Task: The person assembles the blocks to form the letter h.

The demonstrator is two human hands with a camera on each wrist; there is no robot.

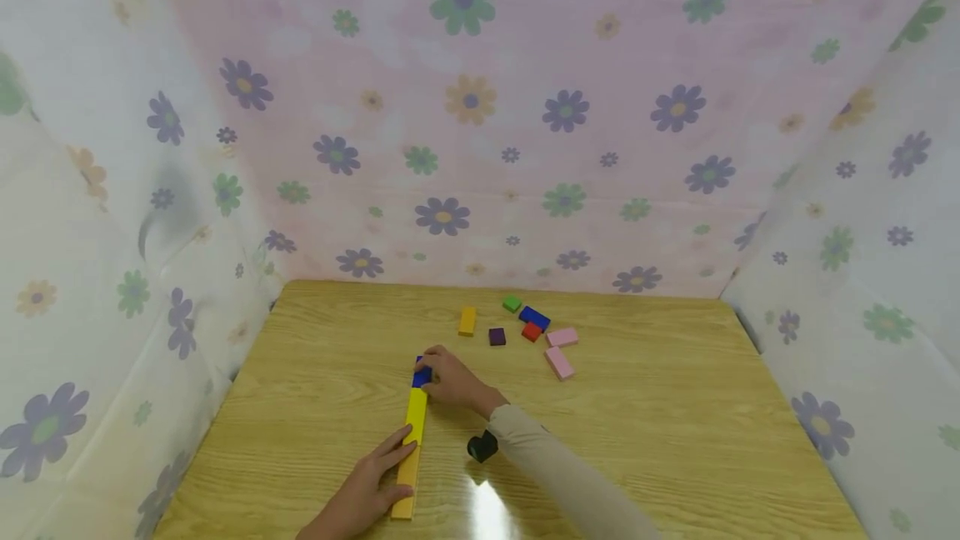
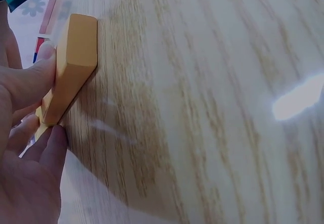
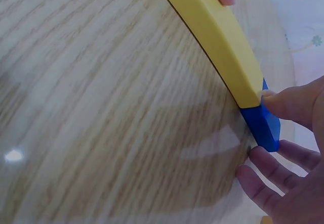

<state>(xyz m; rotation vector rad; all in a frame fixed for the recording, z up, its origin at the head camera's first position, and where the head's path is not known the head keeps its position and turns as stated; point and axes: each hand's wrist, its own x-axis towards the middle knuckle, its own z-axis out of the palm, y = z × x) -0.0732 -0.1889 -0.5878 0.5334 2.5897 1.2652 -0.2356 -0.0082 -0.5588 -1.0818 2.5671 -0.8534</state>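
A straight row of blocks lies flat on the wooden table: an orange block nearest, a long yellow block in the middle, and a blue block at the far end. My left hand holds the near part of the row. In the left wrist view its thumb lies against the orange block, and its fingers sit by the joint with the yellow one. My right hand pinches the blue block, whose end meets the yellow block in the right wrist view.
Behind the row lie an orange block, a green block, a purple block, a blue block, a red block and two pink blocks. Flowered cloth walls the table at back and sides.
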